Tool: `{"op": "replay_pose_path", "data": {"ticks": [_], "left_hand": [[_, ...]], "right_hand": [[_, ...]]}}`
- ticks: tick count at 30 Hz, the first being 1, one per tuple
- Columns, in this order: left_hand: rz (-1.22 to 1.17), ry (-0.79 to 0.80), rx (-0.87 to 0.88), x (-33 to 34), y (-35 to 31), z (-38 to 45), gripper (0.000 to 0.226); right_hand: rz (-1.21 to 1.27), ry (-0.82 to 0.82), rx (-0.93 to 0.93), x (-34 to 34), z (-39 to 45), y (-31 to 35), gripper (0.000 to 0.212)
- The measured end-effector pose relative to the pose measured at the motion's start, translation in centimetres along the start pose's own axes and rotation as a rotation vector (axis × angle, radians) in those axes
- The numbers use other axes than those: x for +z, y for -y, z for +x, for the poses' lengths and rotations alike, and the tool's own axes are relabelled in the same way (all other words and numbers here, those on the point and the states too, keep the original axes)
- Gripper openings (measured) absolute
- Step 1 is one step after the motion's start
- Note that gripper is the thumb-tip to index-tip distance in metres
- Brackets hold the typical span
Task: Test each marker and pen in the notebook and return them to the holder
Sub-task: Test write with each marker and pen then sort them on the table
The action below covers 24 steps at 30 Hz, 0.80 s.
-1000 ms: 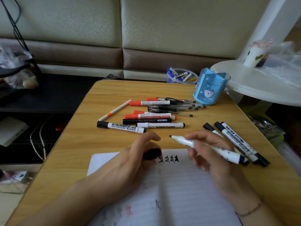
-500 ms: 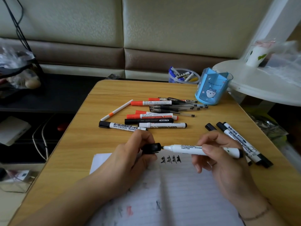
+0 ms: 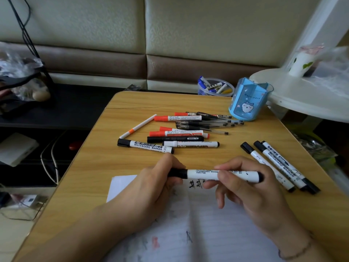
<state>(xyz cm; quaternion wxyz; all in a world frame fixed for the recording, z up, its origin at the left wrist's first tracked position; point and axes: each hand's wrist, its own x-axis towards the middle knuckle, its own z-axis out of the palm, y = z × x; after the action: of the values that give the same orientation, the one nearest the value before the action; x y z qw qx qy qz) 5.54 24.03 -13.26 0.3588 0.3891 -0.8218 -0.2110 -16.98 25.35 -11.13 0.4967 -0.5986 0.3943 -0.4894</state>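
White-barrelled whiteboard marker (image 3: 222, 174), held level above the open notebook (image 3: 217, 233): my left hand (image 3: 156, 183) pinches the black cap (image 3: 177, 173) at one end, and my right hand (image 3: 251, 188) grips the barrel between thumb and curled fingers. Cap and barrel meet with no gap that I can see, so I judge the cap seated or nearly so; the two-handed hold lets one hand push against the other. Black test strokes (image 3: 196, 184) lie on the page just under the marker, partly hidden by my fingers, which suggests this marker's trial is done.

Three capped whiteboard markers (image 3: 279, 163) lie side by side at my right on the wooden table (image 3: 90, 167), apart from the mixed pile of red and black markers and gel pens (image 3: 188, 131) farther off, probably sorted as tested and untested, though I cannot tell which is which. The blue holder (image 3: 247, 101) stands upright at the far right corner, just beyond the pile; I see nothing standing in it. Returning this marker calls for a forward reach with my right hand.
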Motion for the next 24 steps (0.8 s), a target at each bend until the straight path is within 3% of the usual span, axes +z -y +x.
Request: {"op": "replay_pose_path", "data": {"ticks": [4,7,13,16,19,24], "left_hand": [[0.036,-0.020,0.021,0.0,-0.4,0.2,0.018],[0.001,-0.032,0.025,0.2,0.2,0.6,0.015],[0.109,-0.054,0.040,0.3,1.5,1.2,0.025],[0.271,-0.144,-0.069,-0.3,2.7,1.6,0.044],[0.471,-0.232,-0.274,-1.5,4.0,1.8,0.045],[0.654,-0.139,-0.423,-1.7,4.9,1.8,0.044]], "right_hand": [[0.012,0.013,-0.003,0.1,0.0,0.0,0.007],[-0.060,0.040,0.015,-0.5,0.2,0.3,0.015],[-0.736,-0.060,-0.045,-1.7,0.5,-0.3,0.016],[-0.893,-0.316,-0.015,-2.9,0.5,-0.5,0.014],[-0.896,-0.579,0.066,-4.9,0.5,-0.5,0.014],[-1.225,-0.555,0.211,-5.7,0.5,-1.4,0.021]]}}
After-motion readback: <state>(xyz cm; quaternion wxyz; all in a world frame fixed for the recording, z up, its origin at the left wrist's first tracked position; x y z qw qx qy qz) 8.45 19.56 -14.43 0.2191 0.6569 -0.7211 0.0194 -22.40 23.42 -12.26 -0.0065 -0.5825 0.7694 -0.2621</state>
